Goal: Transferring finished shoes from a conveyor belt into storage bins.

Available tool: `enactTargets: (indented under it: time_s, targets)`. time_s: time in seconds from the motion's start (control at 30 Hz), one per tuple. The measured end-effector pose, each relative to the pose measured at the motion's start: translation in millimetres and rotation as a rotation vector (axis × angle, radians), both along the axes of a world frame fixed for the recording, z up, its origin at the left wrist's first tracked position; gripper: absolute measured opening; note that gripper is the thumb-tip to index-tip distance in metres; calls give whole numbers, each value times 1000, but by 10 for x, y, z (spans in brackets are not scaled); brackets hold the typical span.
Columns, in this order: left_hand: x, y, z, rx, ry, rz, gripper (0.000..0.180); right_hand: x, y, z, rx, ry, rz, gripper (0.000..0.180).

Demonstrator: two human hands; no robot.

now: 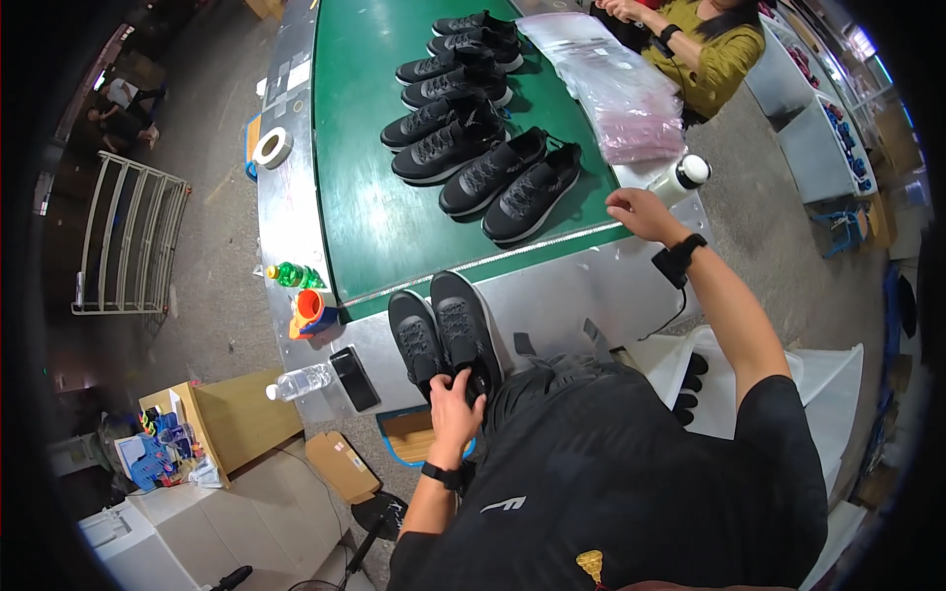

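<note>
Black shirt [631,483] is fronted by paired shoes [461,320] on metal table [562,295], seemingly being positioned by left hand [455,412] at the collars [480,376] (grip can't be told), steady hold probably needed next, right hand [641,212] held loose, empty near bottle [680,180], shoe row [473,167] on green belt [374,236] beyond.

The left hand [453,412] reaches forward, thumb [479,403] apart from bent fingers [460,380]; the right hand [642,213], arm [734,305] outstretched, curls loosely.

Grey floor [212,212] at upper left, pale rack [125,236] at left, wooden cabinet [241,419] at lower left, bright light [861,42] at upper right.
</note>
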State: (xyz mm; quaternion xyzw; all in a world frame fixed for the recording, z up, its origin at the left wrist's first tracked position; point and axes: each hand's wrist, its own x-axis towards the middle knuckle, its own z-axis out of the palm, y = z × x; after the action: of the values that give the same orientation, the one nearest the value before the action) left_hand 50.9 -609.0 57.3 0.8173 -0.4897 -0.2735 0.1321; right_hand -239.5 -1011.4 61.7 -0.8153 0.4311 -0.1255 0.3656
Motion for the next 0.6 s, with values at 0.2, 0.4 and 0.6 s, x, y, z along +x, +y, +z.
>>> enactTargets:
  time_s: [0.2, 0.4, 0.6]
  targets:
    - [60, 52, -159, 74, 43, 60, 59, 704, -663, -225, -313, 90, 135, 23]
    - [29, 79, -152, 269, 3, 59, 75, 1318, -1032, -425, -561, 2, 347, 29]
    - [32, -25, -293, 449, 81, -71, 63, 1360, -1158, -746, -636, 483, 460, 16]
